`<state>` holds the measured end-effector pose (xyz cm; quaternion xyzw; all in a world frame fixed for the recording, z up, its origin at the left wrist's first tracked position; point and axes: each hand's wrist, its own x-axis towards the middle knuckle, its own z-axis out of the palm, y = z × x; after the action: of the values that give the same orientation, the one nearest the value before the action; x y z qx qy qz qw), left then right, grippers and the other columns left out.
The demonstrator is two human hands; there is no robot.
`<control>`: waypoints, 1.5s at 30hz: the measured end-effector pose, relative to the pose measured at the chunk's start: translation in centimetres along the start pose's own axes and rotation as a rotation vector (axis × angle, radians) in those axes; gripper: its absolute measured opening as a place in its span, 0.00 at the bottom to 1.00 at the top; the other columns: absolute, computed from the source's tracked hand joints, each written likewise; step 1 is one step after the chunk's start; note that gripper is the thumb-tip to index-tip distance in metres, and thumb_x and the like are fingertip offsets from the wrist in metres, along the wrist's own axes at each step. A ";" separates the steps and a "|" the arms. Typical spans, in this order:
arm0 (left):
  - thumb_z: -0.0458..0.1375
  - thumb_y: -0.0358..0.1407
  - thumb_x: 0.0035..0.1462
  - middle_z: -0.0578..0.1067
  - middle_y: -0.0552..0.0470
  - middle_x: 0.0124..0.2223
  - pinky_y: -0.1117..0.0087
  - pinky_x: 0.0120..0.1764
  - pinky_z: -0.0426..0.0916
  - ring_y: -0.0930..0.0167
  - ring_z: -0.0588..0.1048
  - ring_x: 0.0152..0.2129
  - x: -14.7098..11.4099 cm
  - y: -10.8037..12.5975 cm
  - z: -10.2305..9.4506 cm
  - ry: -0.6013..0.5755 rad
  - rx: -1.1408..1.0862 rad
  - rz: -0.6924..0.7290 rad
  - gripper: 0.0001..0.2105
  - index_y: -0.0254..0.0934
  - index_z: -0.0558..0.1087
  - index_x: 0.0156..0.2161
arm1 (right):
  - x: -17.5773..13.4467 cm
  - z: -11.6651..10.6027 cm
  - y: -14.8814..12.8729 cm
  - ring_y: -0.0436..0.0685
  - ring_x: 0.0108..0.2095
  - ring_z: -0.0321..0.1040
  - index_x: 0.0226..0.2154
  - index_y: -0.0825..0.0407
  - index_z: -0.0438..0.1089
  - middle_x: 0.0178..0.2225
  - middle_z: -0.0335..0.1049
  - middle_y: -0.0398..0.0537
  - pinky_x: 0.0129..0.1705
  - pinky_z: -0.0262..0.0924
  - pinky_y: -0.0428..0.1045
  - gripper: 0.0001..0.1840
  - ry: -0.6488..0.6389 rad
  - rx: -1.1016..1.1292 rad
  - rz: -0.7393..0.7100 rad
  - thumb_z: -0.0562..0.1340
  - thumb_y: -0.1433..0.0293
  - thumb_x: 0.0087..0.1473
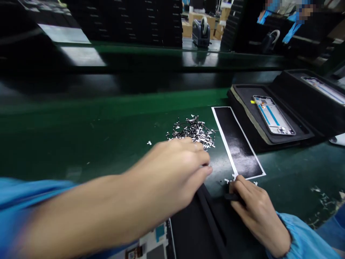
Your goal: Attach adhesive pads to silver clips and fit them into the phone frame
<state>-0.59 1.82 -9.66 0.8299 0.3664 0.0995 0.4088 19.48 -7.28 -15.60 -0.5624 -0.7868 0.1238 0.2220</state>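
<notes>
My left hand (183, 165) reaches across from the left, just in front of a loose pile of small black-and-white parts (195, 131). Its thumb and fingers are pinched together; whatever is between them is hidden. My right hand (252, 208) is closed around a short dark stick-like piece (231, 197), whose kind I cannot make out. Beside its fingertips lie a few white slips (228, 181), near the lower end of a black sheet with a white border (237, 144). Under my left forearm, a phone frame (157, 242) is partly visible beside a black foam tray (188, 230).
At the right, another black foam tray (299, 135) holds a silver phone frame (275, 115) with blue strips. Stacks of black trays (129, 21) stand behind the green bench (67, 140). A tape dispenser (201, 32) sits at the back. Another person's blue sleeves (292, 27) show upper right.
</notes>
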 end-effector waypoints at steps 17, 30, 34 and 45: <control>0.56 0.31 0.46 0.71 0.53 0.20 0.76 0.26 0.65 0.75 0.69 0.18 4.2 1.9 4.0 -0.115 -0.780 -0.333 0.06 0.31 0.71 0.22 | -0.1 -2.3 0.5 0.43 0.19 0.49 0.23 0.54 0.69 0.21 0.56 0.41 0.19 0.43 0.42 0.13 0.039 0.787 0.658 0.59 0.60 0.47; 0.54 0.22 0.46 0.69 0.56 0.17 0.81 0.20 0.61 0.79 0.66 0.14 4.5 2.3 4.0 -0.116 -0.854 -0.479 0.08 0.28 0.70 0.20 | 0.2 -1.9 0.0 0.42 0.17 0.48 0.24 0.53 0.70 0.21 0.58 0.42 0.16 0.40 0.41 0.11 -0.180 0.987 0.792 0.62 0.62 0.41; 0.54 0.22 0.47 0.69 0.56 0.18 0.81 0.21 0.61 0.79 0.67 0.15 4.7 2.5 3.9 -0.119 -0.869 -0.474 0.07 0.29 0.70 0.21 | 0.3 -1.7 -0.1 0.42 0.16 0.48 0.21 0.55 0.69 0.20 0.59 0.42 0.16 0.41 0.42 0.14 -0.158 1.014 0.785 0.62 0.60 0.43; 0.47 0.25 0.53 0.70 0.50 0.35 0.70 0.40 0.63 0.70 0.68 0.33 1.8 -0.2 6.6 0.016 0.047 0.381 0.08 0.34 0.68 0.31 | -1.2 -3.2 0.6 0.51 0.23 0.61 0.23 0.53 0.69 0.21 0.63 0.46 0.22 0.57 0.45 0.17 0.169 0.533 0.578 0.59 0.55 0.44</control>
<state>3.68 -0.83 -14.27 0.8928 0.2079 0.1731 0.3601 21.82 -8.40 -13.33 -0.6915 -0.5153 0.3344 0.3801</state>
